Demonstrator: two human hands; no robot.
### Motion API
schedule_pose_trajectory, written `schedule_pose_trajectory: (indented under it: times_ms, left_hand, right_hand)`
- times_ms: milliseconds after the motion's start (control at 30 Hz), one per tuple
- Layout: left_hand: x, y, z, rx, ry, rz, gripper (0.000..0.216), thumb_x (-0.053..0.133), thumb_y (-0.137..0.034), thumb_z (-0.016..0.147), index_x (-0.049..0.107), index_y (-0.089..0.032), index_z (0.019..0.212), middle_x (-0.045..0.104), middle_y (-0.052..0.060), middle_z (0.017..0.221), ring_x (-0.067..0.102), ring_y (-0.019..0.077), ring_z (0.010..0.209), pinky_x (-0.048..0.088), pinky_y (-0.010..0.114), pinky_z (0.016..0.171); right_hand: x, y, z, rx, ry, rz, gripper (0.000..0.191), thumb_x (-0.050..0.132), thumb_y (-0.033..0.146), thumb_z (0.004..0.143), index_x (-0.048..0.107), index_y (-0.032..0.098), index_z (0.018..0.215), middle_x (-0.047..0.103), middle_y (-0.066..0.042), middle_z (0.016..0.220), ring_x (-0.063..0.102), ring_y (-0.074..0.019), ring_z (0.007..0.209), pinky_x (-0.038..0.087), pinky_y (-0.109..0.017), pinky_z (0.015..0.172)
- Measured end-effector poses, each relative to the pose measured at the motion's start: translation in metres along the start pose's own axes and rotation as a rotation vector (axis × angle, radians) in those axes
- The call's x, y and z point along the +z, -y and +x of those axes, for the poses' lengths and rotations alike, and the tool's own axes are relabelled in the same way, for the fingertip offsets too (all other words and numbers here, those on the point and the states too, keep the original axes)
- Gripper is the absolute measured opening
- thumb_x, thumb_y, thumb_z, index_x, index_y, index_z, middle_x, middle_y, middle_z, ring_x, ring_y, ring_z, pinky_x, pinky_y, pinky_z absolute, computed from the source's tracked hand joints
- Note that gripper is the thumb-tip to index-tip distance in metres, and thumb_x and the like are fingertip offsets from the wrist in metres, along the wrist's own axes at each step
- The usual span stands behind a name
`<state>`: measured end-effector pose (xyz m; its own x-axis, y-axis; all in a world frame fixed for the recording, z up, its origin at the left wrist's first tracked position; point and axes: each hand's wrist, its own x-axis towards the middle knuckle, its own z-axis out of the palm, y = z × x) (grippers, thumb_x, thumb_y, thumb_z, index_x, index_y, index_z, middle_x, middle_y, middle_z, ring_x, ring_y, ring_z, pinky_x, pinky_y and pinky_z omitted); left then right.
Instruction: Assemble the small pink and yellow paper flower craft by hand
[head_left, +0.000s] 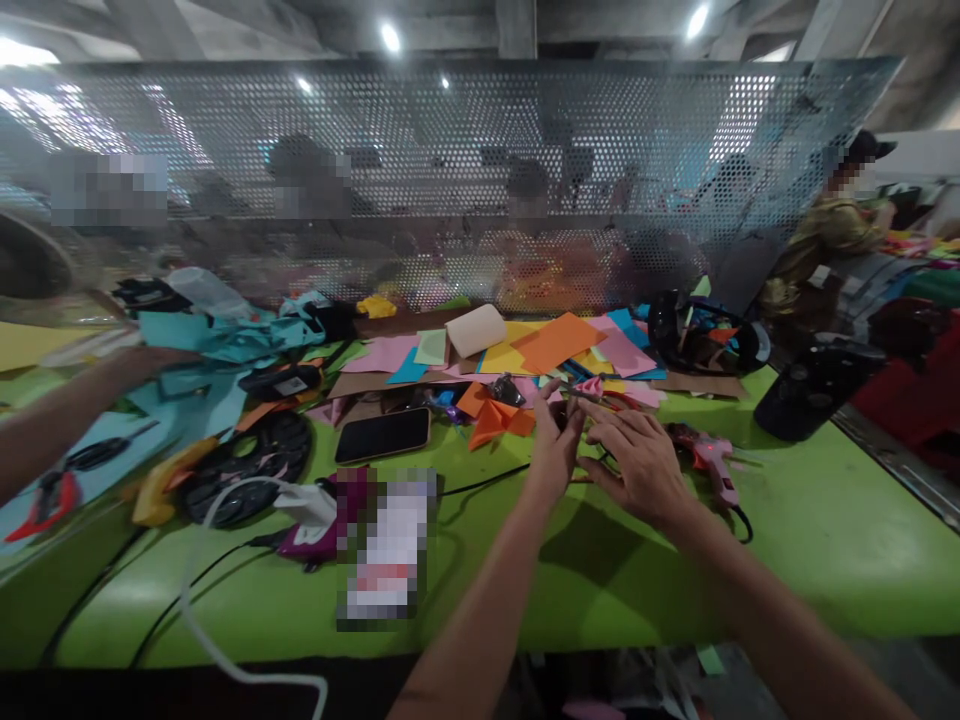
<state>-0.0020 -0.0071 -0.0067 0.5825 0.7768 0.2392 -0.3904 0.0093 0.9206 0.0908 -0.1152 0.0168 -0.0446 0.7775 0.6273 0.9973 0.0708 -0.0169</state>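
Observation:
Over the green table [750, 580], my left hand [555, 440] and my right hand [637, 462] meet. The left fingers are closed in a pinch around something small and dark, mostly hidden. My right hand reaches across with bent fingers, its fingertips at the same spot; what they grip is too small to make out. A thin dark strip shows just above the fingertips. Folded orange paper [499, 422] lies left of my left hand. Right of my right hand rests a pink glue gun [716, 462] with a black cord.
Coloured paper sheets [559, 343] and a cream roll [476, 331] lie behind my hands. A black phone [384, 436], purple plug block [319, 530] and cables are leftward. A dark cap [814, 390] stands right. Another person's arm [82, 400] reaches in from the left.

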Motion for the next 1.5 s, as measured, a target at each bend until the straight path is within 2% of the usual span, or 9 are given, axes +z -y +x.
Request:
schedule_pose_trajectory:
  times_ms: [600, 1100, 1267, 1500]
  left_hand:
    - [-0.0008, -0.0001, 0.0004, -0.053, -0.035, -0.05, 0.06, 0.067, -0.044, 0.082, 0.037, -0.025, 0.131, 0.057, 0.002, 0.092, 0.055, 0.0146, 0.084, 0.044, 0.029, 0.082]
    - [-0.0011, 0.0011, 0.0015, -0.113, -0.039, -0.151, 0.065, 0.07, -0.044, 0.08, 0.037, -0.025, 0.133, 0.058, 0.0, 0.091, 0.05, 0.0099, 0.069, 0.038, 0.024, 0.064]
    - [-0.0009, 0.0004, 0.0014, -0.129, -0.057, -0.184, 0.065, 0.071, -0.043, 0.079, 0.038, -0.026, 0.131, 0.054, -0.004, 0.08, 0.043, 0.0077, 0.058, 0.034, 0.023, 0.057]
    - [0.0, -0.0026, 0.0009, -0.171, -0.05, -0.283, 0.062, 0.075, -0.042, 0.076, 0.042, -0.027, 0.127, 0.055, -0.004, 0.082, 0.043, 0.0054, 0.057, 0.035, 0.02, 0.054]
  right_hand:
    - [-0.0002, -0.0009, -0.0013, -0.001, -0.017, 0.007, 0.012, 0.058, 0.033, 0.091, 0.059, 0.023, 0.098, 0.056, -0.006, 0.143, 0.06, -0.026, 0.103, 0.043, -0.042, 0.086]
    - [-0.0012, -0.0021, -0.0008, 0.005, -0.021, -0.007, 0.017, 0.057, 0.035, 0.091, 0.061, 0.023, 0.102, 0.057, -0.007, 0.141, 0.06, -0.026, 0.105, 0.043, -0.041, 0.087]
    - [-0.0004, -0.003, -0.001, -0.007, -0.014, 0.009, 0.017, 0.058, 0.035, 0.091, 0.06, 0.024, 0.103, 0.056, -0.006, 0.143, 0.06, -0.0268, 0.106, 0.044, -0.042, 0.087]
    - [-0.0011, -0.0029, 0.0001, -0.016, -0.031, 0.007, 0.016, 0.059, 0.034, 0.091, 0.059, 0.023, 0.102, 0.056, -0.006, 0.142, 0.06, -0.0262, 0.106, 0.044, -0.042, 0.087]
